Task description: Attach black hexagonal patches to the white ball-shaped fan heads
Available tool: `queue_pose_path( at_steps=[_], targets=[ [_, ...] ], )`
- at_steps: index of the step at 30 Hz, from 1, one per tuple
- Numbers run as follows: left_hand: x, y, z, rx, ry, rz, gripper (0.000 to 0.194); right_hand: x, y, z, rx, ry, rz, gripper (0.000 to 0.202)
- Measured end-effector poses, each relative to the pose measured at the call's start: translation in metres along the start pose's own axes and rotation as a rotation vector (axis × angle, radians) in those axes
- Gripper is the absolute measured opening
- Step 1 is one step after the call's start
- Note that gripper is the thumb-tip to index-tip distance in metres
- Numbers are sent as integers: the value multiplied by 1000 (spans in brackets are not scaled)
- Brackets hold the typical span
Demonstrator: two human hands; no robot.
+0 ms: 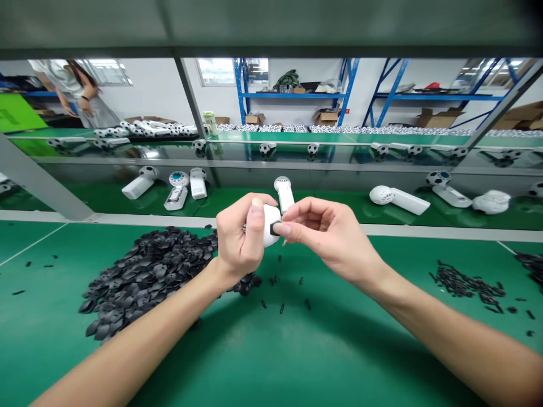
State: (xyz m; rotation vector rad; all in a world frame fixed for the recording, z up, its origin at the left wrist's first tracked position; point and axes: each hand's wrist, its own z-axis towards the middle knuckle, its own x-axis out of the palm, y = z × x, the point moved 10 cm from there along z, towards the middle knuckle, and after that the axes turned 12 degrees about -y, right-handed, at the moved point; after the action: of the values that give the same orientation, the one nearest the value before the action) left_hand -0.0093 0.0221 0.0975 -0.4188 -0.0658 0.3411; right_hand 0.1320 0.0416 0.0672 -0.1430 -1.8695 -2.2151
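Note:
My left hand (242,234) is closed around a white handheld fan (270,233), whose rounded head shows between my two hands. Much of the fan is hidden behind my fingers. My right hand (324,232) pinches a small black plastic panel (275,227) against the side of that white head. Whether the panel sits flush there I cannot tell. Beneath my hands, several small black clips (282,308) lie scattered on the green tabletop (254,362). A big heap of black panels (156,271) lies to the left of them, partly behind my left forearm.
Behind a pale rail (424,230), white fans (399,199) and football-patterned ones (445,186) rest on a green belt (339,203). A pile of small black parts (464,282) lies at right. A person (80,93) stands far left. A shelf panel (271,25) spans overhead.

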Motion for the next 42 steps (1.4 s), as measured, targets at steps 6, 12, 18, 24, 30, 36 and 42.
queue_pose_path(
  at_steps=[6,12,18,24,30,36,42],
  targets=[
    [1,-8,-1,57,23,32,41,3,5,-5,-41,12,-80,32],
    [4,-31,4,198,87,80,31,1,-1,-5,30,42,-89,44],
    [4,-56,11,266,134,40,21,10,-6,-19,211,125,22,53],
    [9,-58,11,295,197,83,14,15,-15,-21,300,247,9,62],
    [10,-55,14,254,186,106,17,14,-18,-16,303,282,-22,69],
    [15,-57,13,239,235,55,19,14,-21,-18,259,306,-116,70],
    [12,-36,14,109,180,57,23,7,-5,-19,-73,116,-208,57]
  ],
)
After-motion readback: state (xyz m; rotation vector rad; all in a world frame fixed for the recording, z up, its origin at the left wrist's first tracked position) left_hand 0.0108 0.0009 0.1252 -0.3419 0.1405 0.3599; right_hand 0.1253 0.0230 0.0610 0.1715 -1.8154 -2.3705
